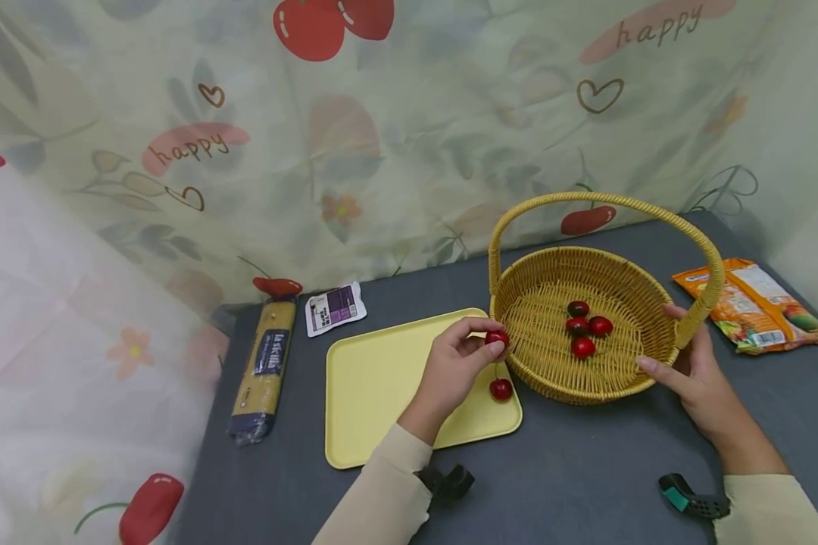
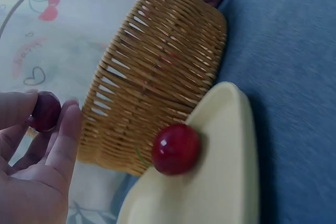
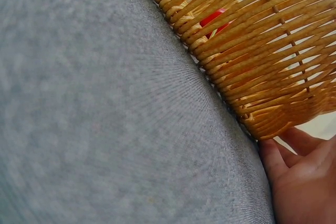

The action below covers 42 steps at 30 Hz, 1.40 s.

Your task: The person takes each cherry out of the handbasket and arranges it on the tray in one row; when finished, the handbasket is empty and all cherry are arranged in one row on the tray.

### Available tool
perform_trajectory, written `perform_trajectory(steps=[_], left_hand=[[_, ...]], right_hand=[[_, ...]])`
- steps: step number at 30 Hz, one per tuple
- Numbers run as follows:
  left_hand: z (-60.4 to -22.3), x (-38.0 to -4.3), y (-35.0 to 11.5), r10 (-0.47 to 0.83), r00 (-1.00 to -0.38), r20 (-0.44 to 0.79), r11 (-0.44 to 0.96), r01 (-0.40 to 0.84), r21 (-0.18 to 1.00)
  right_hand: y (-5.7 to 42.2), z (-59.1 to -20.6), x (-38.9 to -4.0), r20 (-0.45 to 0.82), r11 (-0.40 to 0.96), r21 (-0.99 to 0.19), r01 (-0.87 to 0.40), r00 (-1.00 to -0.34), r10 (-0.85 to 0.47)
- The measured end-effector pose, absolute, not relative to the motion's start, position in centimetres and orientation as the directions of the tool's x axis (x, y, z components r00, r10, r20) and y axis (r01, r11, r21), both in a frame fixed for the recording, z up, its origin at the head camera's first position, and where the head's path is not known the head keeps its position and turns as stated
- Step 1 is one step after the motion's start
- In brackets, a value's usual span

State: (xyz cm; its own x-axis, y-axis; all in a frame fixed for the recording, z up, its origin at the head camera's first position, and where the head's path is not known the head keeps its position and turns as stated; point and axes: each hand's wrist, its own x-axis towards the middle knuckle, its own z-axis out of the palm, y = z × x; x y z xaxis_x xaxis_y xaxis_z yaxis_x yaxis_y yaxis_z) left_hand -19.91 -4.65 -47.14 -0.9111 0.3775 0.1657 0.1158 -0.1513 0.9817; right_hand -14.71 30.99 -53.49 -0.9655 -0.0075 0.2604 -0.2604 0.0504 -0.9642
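Note:
My left hand [image 1: 450,371] pinches a dark red cherry [image 1: 497,340] between thumb and fingertips, right at the left rim of a round wicker basket [image 1: 535,322]. In the left wrist view the held cherry [image 2: 46,111] sits up at the fingertips. Below that hand, another cherry [image 1: 501,389] with a stem lies in the right corner of the yellow tray [image 1: 375,401]. Several cherries [image 1: 582,347] lie together on the basket's floor. At the basket's right side my right hand [image 1: 705,390] grips the rim, thumb towards the inside; its other fingers are partly hidden behind the wall.
The basket's tall arched handle [image 1: 603,197] rises over it. An orange snack bag [image 1: 763,306] lies to the right. Left of the tray are a pasta packet [image 1: 266,371] and a small white-and-purple sachet [image 1: 335,309]. A printed cloth [image 1: 409,151] hangs behind the grey table.

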Motion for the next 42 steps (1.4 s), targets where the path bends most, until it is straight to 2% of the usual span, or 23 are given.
perform_trajectory(steps=[13, 20, 27, 34, 42], left_hand=[[-49.7, -18.5, -7.3, 0.331, -0.938, 0.101, -0.160, 0.050, 0.986], [-51.4, -17.4, -8.1, 0.300, -0.954, 0.025, -0.026, 0.018, 0.999], [-52.5, -16.4, -8.7, 0.265, -0.962, 0.070, 0.170, 0.118, 0.978], [-53.1, -16.3, -8.6, 0.280, -0.952, 0.125, 0.197, 0.184, 0.963], [-53.4, -16.4, -8.4, 0.293, -0.943, 0.156, 0.327, 0.252, 0.911]], right_hand=[[31.0, -53.5, -14.9, 0.266, 0.036, -0.963, -0.266, -0.964, -0.012], [31.1, -53.6, -15.1, 0.270, 0.032, -0.962, -0.270, -0.963, -0.013], [31.0, -53.7, -15.0, 0.255, 0.027, -0.966, -0.256, -0.967, -0.015], [31.1, -53.6, -14.9, 0.247, 0.056, -0.967, -0.247, -0.969, -0.006], [31.1, -53.5, -14.8, 0.247, 0.083, -0.966, -0.246, -0.969, -0.002]])
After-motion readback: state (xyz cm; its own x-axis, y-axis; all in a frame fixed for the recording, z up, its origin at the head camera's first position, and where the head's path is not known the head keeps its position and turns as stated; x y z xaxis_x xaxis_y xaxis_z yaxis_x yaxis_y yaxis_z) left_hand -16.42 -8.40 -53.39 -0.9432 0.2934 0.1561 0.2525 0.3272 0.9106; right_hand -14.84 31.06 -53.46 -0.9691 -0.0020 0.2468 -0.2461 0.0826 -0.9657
